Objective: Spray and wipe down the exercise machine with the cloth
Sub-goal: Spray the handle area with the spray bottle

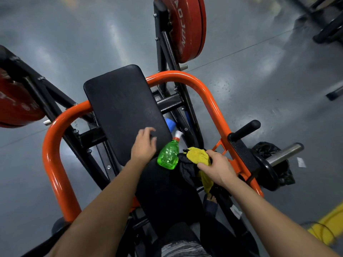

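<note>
The exercise machine has an orange tube frame (185, 76) and a black chest pad (122, 104). My left hand (143, 145) rests on the pad's near edge, fingers loosely bent, holding nothing. Just right of it a green spray bottle (168, 155) with a white and orange nozzle lies tilted against the black seat (163, 191), nozzle pointing away from me. My right hand (217, 168) grips a yellow cloth (197, 154) bunched together with black fabric, right beside the bottle's base.
Red weight plates hang at the top (189, 28) and far left (16, 108). A black handle (244, 130) and a steel plate peg (285, 153) stick out on the right. A black bag (272, 164) and a yellow cable (328, 227) lie on the grey floor.
</note>
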{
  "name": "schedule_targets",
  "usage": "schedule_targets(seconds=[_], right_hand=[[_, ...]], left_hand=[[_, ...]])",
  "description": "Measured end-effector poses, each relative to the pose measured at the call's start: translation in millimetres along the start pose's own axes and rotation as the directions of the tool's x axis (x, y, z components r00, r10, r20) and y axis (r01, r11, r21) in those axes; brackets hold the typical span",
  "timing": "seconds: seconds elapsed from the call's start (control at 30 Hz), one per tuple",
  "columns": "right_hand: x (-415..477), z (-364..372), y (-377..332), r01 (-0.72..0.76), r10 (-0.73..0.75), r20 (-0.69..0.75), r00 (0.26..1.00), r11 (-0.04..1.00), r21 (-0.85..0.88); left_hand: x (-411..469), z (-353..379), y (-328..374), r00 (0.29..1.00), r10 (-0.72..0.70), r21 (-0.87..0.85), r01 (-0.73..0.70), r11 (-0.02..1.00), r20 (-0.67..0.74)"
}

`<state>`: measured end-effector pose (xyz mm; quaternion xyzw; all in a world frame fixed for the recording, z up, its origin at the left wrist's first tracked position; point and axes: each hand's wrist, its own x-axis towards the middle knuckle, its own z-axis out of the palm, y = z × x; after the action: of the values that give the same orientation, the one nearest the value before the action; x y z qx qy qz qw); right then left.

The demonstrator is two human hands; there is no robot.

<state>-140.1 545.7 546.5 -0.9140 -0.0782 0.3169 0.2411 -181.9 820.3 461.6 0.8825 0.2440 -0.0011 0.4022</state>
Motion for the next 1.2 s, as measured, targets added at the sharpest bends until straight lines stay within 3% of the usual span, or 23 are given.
schedule_targets(seconds=[0.03, 0.1, 0.13, 0.17, 0.23, 0.37, 0.5, 0.6, 0.67, 0.83, 0.93, 1.03, 1.2], right_hand=[[5.2, 9.0, -0.5, -0.041, 0.041, -0.005, 0.999, 0.998, 0.046], [24.4, 34.6, 11.5, -0.164, 0.169, -0.011, 0.986, 0.971, 0.172], [44.6, 59.1, 29.5, -0.196, 0.203, -0.012, 0.979, 0.956, 0.217], [69.4, 84.9, 49.0, -0.23, 0.239, -0.002, 0.971, 0.935, 0.269], [117.3, 117.1, 73.2, -0.213, 0.211, 0.04, 0.977, 0.922, 0.323], [115.6, 114.6, 50.2, -0.229, 0.261, -0.018, 0.965, 0.876, 0.425], [104.9, 102.1, 23.0, -0.174, 0.193, -0.025, 0.981, 0.925, 0.338], [99.2, 91.0, -2.4, -0.119, 0.119, 0.017, 0.993, 0.968, 0.222], [99.4, 83.9, -19.3, -0.082, 0.081, 0.015, 0.997, 0.97, 0.23], [90.7, 73.9, -53.3, 0.041, -0.052, 0.034, 0.998, 0.967, 0.25], [91.2, 69.6, -61.1, 0.033, -0.038, 0.026, 0.999, 0.983, 0.182], [91.5, 67.1, -51.6, -0.03, 0.027, 0.022, 0.999, 0.989, 0.145], [85.0, 65.7, -17.2, -0.081, 0.078, 0.049, 0.996, 0.994, 0.076]], left_hand=[[-9.6, 5.6, 10.0, 0.99, 0.141, 0.107, -0.143, 0.984, 0.02], [-31.4, 37.2, 8.9, 0.902, 0.358, 0.316, -0.423, 0.849, 0.242], [-41.2, 58.6, 0.9, 0.845, 0.37, 0.389, -0.513, 0.765, 0.386], [-47.9, 71.4, -0.1, 0.811, 0.29, 0.425, -0.529, 0.735, 0.507], [-45.0, 99.2, -10.6, 0.852, 0.168, 0.451, -0.418, 0.789, 0.496], [-49.2, 118.3, -16.6, 0.908, 0.151, 0.349, -0.298, 0.888, 0.391], [-33.4, 101.4, -7.3, 0.854, -0.031, 0.195, -0.083, 0.977, 0.519], [-21.6, 88.0, 1.7, 0.799, -0.196, 0.146, 0.137, 0.98, 0.568], [-22.8, 79.9, 1.0, 0.806, -0.261, 0.12, 0.233, 0.965, 0.531], [-39.3, 36.1, -9.4, 0.951, -0.189, 0.149, 0.155, 0.977, 0.245], [-36.4, 21.3, -14.9, 0.949, -0.314, 0.084, 0.313, 0.946, -0.003], [-31.1, 27.5, -17.0, 0.883, -0.467, -0.013, 0.469, 0.883, 0.051], [-38.1, 42.8, -13.6, 0.901, -0.43, -0.004, 0.431, 0.902, 0.063]])
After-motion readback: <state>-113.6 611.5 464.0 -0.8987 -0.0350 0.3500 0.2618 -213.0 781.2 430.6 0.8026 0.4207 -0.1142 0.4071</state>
